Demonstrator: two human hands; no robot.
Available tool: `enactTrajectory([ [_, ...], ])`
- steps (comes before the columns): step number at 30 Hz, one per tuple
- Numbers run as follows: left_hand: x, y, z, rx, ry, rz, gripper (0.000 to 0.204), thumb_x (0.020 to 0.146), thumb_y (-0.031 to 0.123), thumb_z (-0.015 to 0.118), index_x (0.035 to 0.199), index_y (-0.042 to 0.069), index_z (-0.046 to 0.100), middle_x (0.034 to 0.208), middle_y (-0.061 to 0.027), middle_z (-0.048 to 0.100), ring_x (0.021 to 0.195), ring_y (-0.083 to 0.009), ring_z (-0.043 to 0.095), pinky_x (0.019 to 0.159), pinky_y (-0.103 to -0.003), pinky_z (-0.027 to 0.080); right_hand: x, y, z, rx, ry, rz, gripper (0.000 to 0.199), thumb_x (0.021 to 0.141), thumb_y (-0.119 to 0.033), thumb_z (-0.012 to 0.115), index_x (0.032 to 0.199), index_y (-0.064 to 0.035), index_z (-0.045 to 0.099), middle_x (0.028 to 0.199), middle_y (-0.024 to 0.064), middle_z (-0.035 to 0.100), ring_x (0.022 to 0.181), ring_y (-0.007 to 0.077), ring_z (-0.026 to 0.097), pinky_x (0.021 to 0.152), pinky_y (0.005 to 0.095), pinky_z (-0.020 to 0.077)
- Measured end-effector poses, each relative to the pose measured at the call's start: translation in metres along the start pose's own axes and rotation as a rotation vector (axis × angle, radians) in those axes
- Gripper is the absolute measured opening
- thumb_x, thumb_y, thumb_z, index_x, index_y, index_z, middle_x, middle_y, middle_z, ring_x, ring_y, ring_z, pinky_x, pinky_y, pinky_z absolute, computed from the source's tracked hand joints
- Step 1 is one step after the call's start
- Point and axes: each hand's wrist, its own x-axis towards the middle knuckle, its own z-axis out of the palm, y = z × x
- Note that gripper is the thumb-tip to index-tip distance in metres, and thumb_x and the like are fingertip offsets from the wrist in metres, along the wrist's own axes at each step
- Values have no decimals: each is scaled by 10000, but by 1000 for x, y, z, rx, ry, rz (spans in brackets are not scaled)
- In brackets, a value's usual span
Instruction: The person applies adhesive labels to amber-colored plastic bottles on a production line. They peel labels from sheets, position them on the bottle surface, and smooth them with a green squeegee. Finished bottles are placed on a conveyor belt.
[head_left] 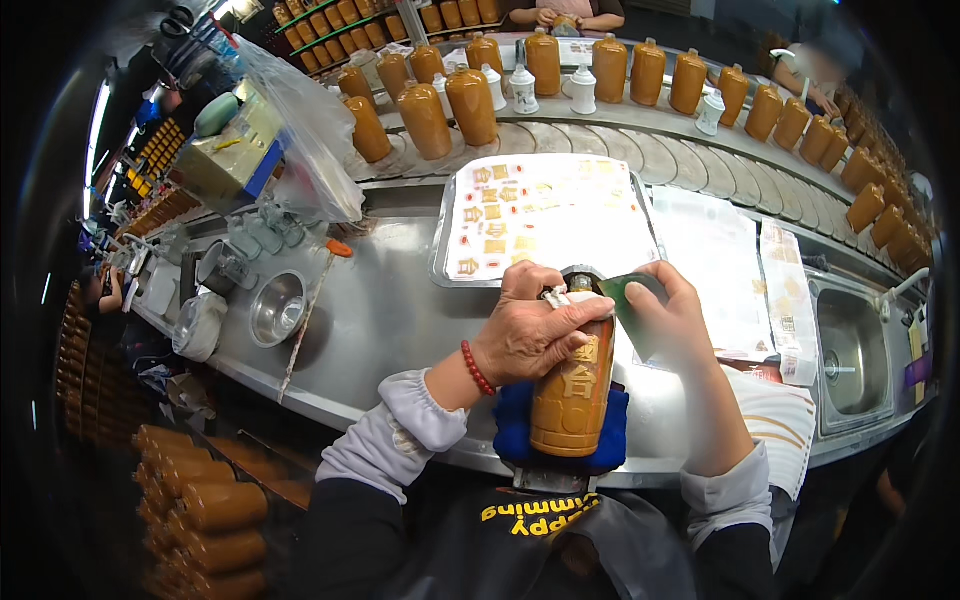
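Observation:
A brown bottle (570, 415) with raised gold characters lies tilted in front of me, its neck pointing away. Beneath it is a dark blue cloth (507, 425) on a support at the table edge. My left hand (530, 325), with a red bead bracelet on the wrist, closes over the bottle's shoulder; a bit of white cloth or paper (556, 297) shows at its fingers. Pinched in my right hand (672, 310) is a thin green flat scraper (627, 303), held beside the bottle's upper right. That hand is partly blurred. The left fingers hide much of the bottle's shoulder.
Beyond the bottle stands a tray (440, 250) of gold-and-red decal sheets, with more sheets (715, 260) to its right. A curved conveyor (680, 160) carries brown bottles and white jars. A metal bowl (278, 310) sits left, a sink (855, 350) right. Co-workers sit farther off.

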Motion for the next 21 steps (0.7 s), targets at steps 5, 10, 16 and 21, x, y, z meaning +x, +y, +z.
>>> enactTrajectory([
  [5, -14, 27, -2, 195, -77, 110, 489, 1015, 524, 482, 1296, 191, 705, 991, -28, 679, 1106, -251, 470, 1061, -434, 310, -11, -1, 3, 44, 33, 17, 175, 940, -168, 651, 990, -5, 609, 848, 27, 628, 772, 83, 560, 697, 247, 482],
  [10, -39, 42, 6, 171, 129, -133, 526, 1044, 480, 444, 1248, 77, 714, 1094, -59, 692, 1076, -269, 500, 1006, -404, 372, -11, 12, 13, -102, 1, -81, 199, 927, -163, 684, 1036, -8, 624, 859, 76, 660, 768, 146, 610, 705, 271, 500],
  [16, -61, 45, 20, 32, 305, -368, 472, 1035, 369, 512, 1314, 12, 646, 1121, -99, 705, 1063, -275, 526, 993, -395, 372, -42, -7, 24, -813, -13, -983, 340, 733, -89, 802, 1056, -129, 701, 897, 38, 607, 791, 245, 565, 790, 389, 417],
  [21, -47, 41, 22, -144, 395, -495, 487, 1035, 347, 527, 1364, -10, 558, 1213, -168, 634, 1137, -311, 494, 1027, -409, 382, -61, -11, 20, -143, -198, -385, 217, 859, -104, 753, 1050, -50, 665, 911, 22, 656, 776, 139, 618, 701, 276, 504],
])
